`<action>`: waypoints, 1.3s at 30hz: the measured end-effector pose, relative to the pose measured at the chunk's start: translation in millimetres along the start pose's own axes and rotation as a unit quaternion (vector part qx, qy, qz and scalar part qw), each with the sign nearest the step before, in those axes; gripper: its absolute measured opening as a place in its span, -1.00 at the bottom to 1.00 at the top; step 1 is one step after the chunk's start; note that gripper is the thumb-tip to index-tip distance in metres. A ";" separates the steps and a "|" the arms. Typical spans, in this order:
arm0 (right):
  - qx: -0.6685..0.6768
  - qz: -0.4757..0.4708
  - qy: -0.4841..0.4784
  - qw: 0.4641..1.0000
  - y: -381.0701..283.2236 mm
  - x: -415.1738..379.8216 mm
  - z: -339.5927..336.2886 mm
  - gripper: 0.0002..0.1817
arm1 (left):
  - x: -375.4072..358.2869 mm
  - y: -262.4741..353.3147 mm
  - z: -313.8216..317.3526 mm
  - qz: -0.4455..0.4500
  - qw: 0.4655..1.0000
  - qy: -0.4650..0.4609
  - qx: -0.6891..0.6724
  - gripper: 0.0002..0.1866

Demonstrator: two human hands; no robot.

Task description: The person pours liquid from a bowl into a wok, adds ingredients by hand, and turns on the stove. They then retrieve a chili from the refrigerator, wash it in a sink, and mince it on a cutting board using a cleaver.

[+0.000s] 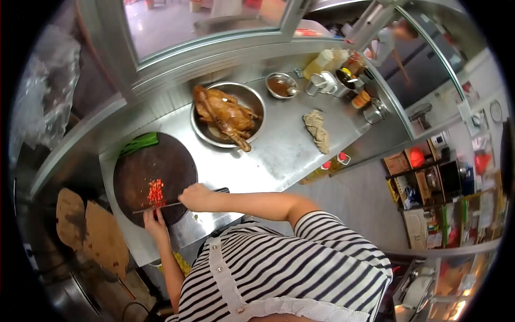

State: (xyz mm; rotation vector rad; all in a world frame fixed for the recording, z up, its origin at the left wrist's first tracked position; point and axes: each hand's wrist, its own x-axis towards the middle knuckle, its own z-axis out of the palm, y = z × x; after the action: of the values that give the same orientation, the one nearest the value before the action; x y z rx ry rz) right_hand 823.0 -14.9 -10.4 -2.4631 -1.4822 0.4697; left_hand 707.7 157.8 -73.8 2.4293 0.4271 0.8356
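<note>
My right hand (196,197) grips a knife (170,205), whose thin blade is seen nearly edge-on across the lower part of a round dark cutting board (126,180). Close against the near side of the blade are the fingertips of my left hand (154,219), pressed together; what they hold, if anything, is hidden. Chopped red chili (155,192) lies in a small heap just beyond the blade, with a few bits scattered around. A bunch of green stalks (140,144) rests at the far edge of the board.
A metal basin (259,102) holding a whole browned bird (225,112) stands beyond the board. Further right are a bowl of brown sauce (280,86), a crumpled cloth (316,130), metal cups (316,85) and bottles (317,63). A window frame (214,53) borders the steel counter (263,169).
</note>
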 end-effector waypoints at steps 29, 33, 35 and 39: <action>0.026 0.031 -0.002 0.999 -9.2 -6.8 -10.7 -0.80 | -3.9 -5.2 7.0 0.057 0.998 0.003 0.032 -0.88; 0.017 0.022 0.001 1.000 -9.2 -7.9 -14.7 -0.80 | -5.1 -1.7 7.1 0.040 0.999 0.006 0.027 -0.87; 0.020 0.017 0.009 1.000 -8.5 -7.6 -12.7 -0.80 | -5.2 -1.0 6.8 0.038 0.999 0.003 0.024 -0.87; 0.023 0.018 0.013 0.999 -8.1 -6.8 -10.9 -0.80 | -6.8 -9.0 11.1 0.047 0.998 0.011 0.033 -0.87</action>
State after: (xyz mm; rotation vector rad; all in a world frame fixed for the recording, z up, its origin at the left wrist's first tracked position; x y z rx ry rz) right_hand 817.6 -17.5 3.5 -2.4542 -1.4044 0.4724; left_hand 708.6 157.8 -89.6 2.5194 0.3562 0.9027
